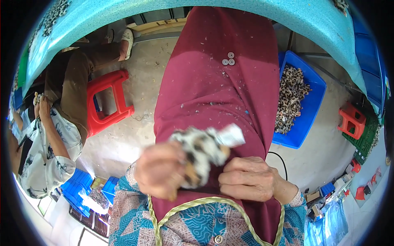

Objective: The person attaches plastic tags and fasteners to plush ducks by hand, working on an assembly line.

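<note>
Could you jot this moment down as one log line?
left hand: holds spotted plush piece | right hand: touches it | lap: maroon apron | right side: blue bin

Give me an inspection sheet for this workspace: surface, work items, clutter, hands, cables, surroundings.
Surface: maroon apron lap, flecked with lint.
Job's things: small leopard-print fabric piece with white tag, blurred, held in both hands.
Clutter: three small grey washer-like discs on the apron.
Grippers: left hand and right hand both grip the piece.
Cables: thin black cable on the concrete floor.
Surroundings: blue plastic tray of leopard-print pieces; red plastic stool; seated co-worker.
</note>
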A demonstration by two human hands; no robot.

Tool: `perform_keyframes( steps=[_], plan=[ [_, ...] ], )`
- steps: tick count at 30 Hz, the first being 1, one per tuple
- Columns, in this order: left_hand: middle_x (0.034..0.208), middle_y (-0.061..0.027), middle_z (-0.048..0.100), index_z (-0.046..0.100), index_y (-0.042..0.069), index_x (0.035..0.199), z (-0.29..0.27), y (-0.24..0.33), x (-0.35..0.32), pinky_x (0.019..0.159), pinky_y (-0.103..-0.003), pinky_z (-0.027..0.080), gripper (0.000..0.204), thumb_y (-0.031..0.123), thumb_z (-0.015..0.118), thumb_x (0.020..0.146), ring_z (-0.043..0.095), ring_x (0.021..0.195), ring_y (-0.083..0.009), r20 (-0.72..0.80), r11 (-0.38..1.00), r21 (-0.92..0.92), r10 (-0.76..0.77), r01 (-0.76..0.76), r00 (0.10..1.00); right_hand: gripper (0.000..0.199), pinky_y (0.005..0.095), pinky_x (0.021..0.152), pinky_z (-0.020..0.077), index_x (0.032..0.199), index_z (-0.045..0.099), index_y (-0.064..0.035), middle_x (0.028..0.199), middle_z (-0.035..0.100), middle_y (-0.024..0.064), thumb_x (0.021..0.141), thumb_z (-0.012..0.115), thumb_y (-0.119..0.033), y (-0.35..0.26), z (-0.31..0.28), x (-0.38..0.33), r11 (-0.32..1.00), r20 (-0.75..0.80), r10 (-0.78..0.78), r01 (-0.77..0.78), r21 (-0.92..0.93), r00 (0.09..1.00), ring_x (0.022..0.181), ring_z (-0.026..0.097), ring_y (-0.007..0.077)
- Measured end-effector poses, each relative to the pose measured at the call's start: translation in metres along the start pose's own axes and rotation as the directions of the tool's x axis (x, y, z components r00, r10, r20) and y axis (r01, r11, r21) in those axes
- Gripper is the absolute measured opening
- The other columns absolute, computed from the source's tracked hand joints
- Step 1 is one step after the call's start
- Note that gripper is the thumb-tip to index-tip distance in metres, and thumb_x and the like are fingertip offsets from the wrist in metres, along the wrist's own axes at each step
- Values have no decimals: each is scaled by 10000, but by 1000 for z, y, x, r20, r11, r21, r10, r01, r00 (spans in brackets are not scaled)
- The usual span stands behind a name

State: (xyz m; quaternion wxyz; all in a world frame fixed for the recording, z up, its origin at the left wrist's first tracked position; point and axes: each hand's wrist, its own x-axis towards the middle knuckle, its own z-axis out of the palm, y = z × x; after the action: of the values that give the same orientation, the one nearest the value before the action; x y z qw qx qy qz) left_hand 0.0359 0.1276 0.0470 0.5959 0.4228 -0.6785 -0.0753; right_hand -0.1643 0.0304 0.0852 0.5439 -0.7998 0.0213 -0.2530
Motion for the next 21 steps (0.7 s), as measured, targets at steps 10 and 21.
perform_keyframes(
  steps=[10,21],
  plan=[
    [870,-76,495,627,12,771,-10,-3,23,713,-289,563,251,-18,676,527,542,919,-226,364,970,-50,240,-238,900,185,328,572,507,759,647,-3,795,610,94,574,658,1,11,-11,35,989,-206,107,-125,-76,973,710,607,273],
    [866,-102,486,580,-18,758,-2,8,11,701,-344,584,183,-53,667,601,550,902,-297,273,993,-54,116,-106,955,216,300,479,471,765,603,11,745,567,82,557,663,-3,15,-4,21,995,-126,93,-97,-26,988,628,578,244]
  ],
)
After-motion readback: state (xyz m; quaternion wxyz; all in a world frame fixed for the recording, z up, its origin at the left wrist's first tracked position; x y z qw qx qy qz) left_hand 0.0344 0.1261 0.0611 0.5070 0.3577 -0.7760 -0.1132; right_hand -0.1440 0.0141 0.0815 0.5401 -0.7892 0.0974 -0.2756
